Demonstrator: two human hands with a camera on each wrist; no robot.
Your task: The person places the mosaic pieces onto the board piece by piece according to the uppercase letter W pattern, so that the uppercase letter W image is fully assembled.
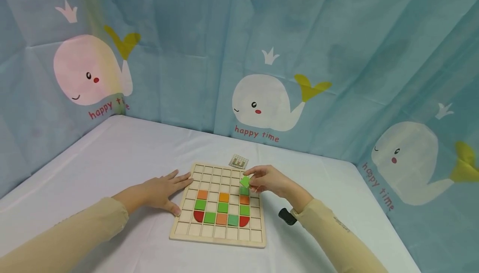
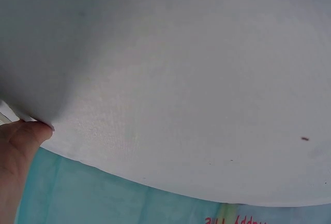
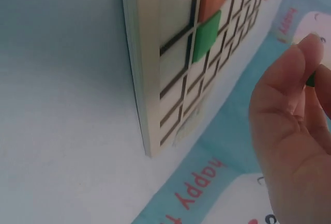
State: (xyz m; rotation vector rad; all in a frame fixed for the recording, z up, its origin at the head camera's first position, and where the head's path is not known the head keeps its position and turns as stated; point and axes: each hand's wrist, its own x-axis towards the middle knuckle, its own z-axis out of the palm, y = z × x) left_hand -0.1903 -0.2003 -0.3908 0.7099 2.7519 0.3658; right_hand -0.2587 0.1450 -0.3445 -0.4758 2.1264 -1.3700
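A pale wooden grid board (image 1: 183,228) lies on the white table. Coloured tiles sit in its cells, among them an orange tile (image 1: 202,194), a green tile (image 1: 211,217) and a rounded red tile (image 1: 244,222). My right hand (image 1: 267,180) pinches a light green tile (image 1: 245,181) between thumb and fingers, above the board's right side near a teal-green tile (image 1: 244,191). In the right wrist view, fingers hide most of the held tile. My left hand (image 1: 164,190) rests with spread fingers at the board's left edge; only its thumb (image 2: 28,137) side shows in the left wrist view.
Behind the board lies a small card (image 1: 238,161) printed with a grid pattern. A black object (image 1: 287,216) is on the table beside my right sleeve. Blue curtains (image 1: 187,57) with whale prints stand along the table's back and sides.
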